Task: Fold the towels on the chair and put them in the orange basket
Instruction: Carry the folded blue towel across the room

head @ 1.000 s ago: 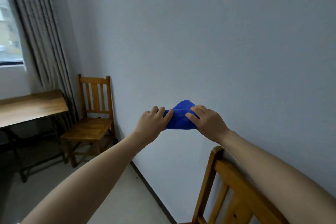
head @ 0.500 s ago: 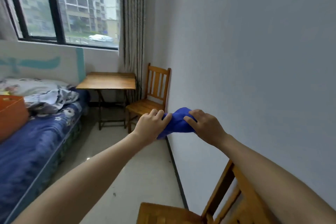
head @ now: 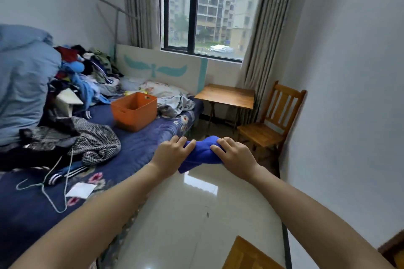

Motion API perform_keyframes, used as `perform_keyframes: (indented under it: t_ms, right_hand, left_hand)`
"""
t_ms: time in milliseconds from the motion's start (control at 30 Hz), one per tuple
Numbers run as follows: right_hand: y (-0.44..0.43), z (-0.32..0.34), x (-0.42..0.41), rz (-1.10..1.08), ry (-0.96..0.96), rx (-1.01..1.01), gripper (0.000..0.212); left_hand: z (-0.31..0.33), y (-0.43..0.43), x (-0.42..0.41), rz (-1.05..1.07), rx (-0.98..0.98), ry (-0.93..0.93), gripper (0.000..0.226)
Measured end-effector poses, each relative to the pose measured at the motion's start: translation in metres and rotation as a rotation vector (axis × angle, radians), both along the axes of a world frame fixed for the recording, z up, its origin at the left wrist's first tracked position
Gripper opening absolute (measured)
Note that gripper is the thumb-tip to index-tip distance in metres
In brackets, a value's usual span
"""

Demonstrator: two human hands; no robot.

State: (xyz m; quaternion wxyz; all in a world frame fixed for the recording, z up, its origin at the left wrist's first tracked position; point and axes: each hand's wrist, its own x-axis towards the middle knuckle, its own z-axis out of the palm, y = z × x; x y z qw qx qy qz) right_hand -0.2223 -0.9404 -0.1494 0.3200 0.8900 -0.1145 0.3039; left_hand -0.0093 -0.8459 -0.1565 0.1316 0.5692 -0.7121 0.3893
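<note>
My left hand and right hand each clutch an end of the bundled blue towel to hold its folds together, with the orange basket beyond my left hand.

Blue towel was soft, matt cloth; the orange basket was smooth plastic. Pale floor tiles shone glossy with reflected light. The wooden chair and folding table were lightly varnished; the hanger was thin wire.
</note>
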Motion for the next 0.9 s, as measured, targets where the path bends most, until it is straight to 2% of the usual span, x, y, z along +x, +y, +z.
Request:
perform_keyframes:
  t_ms: [67, 200, 300, 367, 433, 567, 700, 900]
  right_hand:
    - [0.002, 0.000, 0.037, 0.038, -0.009, 0.006, 0.051]
    - [0.004, 0.007, 0.112, 0.129, -0.046, -0.027, 0.044]
    - [0.009, 0.013, 0.157, 0.155, -0.095, -0.069, 0.029]
    - [0.010, 0.012, 0.181, 0.180, -0.075, -0.062, 0.038]
    - [0.006, 0.013, 0.201, 0.187, -0.060, -0.070, 0.045]
    - [-0.014, 0.017, 0.228, 0.202, -0.022, -0.063, 0.036]
    - [-0.048, 0.008, 0.247, 0.227, 0.013, -0.072, 0.025]
    - [-0.130, -0.010, 0.257, 0.201, 0.004, -0.027, 0.027]
  left_hand:
    - [0.000, 0.011, 0.034, 0.029, -0.023, -0.016, 0.065]
    - [0.016, 0.028, 0.102, 0.077, -0.089, -0.061, 0.034]
    - [0.025, 0.039, 0.140, 0.086, -0.087, -0.062, 0.042]
    - [0.026, 0.041, 0.162, 0.096, -0.073, -0.067, 0.055]
    - [0.028, 0.039, 0.180, 0.135, -0.071, -0.073, 0.054]
    - [0.023, 0.025, 0.203, 0.139, -0.066, -0.035, 0.050]
    - [0.005, -0.006, 0.221, 0.145, -0.049, 0.012, 0.067]
    - [-0.006, -0.091, 0.235, 0.162, 0.027, 0.003, 0.072]
